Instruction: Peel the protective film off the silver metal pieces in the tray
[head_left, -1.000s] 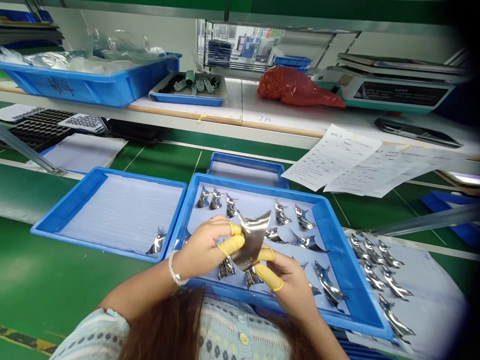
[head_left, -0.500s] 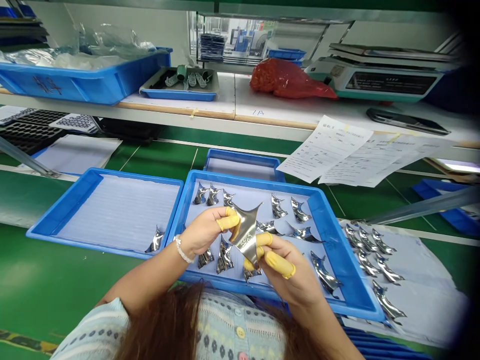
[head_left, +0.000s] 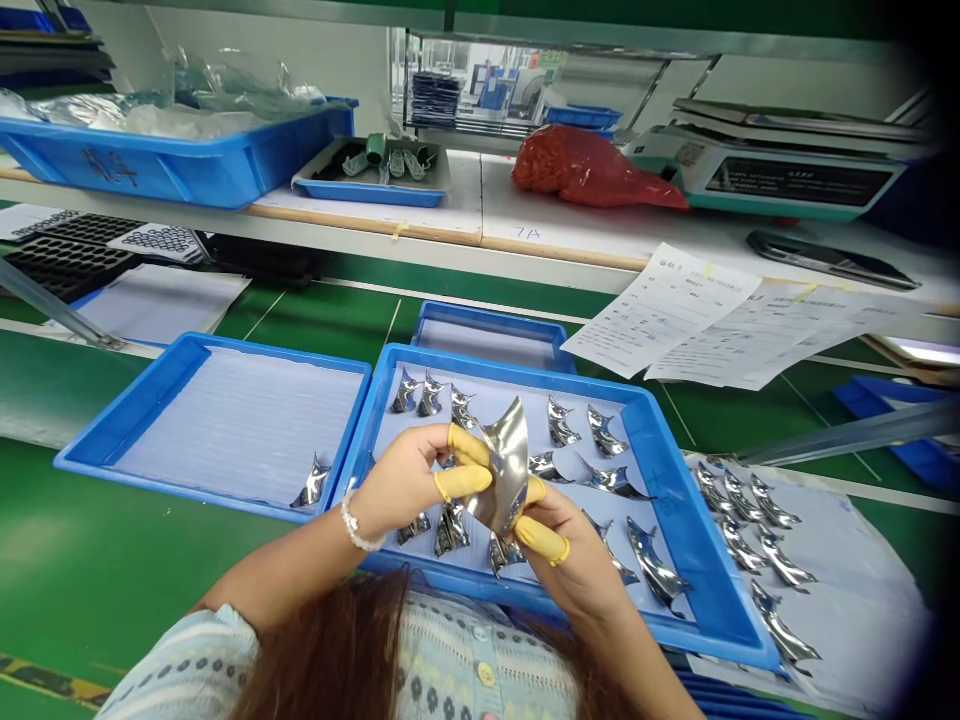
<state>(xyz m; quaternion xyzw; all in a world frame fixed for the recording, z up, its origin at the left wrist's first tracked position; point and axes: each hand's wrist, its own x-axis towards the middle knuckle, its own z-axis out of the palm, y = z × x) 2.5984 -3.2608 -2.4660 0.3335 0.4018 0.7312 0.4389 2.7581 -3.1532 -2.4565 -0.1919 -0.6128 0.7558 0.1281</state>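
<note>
Between my hands is a shiny curved metal piece [head_left: 506, 462] with pointed corners. My left hand [head_left: 409, 475], with yellow finger cots on thumb and finger, pinches its left edge. My right hand [head_left: 574, 550], also in yellow finger cots, grips its lower right edge. Both hands are above a blue tray [head_left: 652, 420] lined with white, where several similar metal pieces [head_left: 606, 430] lie in rows. My hands hide some of those pieces. In the blue tray to the left [head_left: 217, 345], one similar piece [head_left: 311, 482] lies at the lower right corner.
More metal pieces [head_left: 784, 555] lie on white sheets [head_left: 862, 580] at the right. A smaller blue tray [head_left: 491, 335] stands behind. Paper forms [head_left: 667, 315] hang from the shelf [head_left: 450, 222], which carries a red bag [head_left: 585, 170], a scale [head_left: 795, 175] and a blue bin [head_left: 187, 150].
The held metal piece has turned to a more upright angle between my hands. My left thumb now presses on its face, and my right fingers have shifted along the lower edge.
</note>
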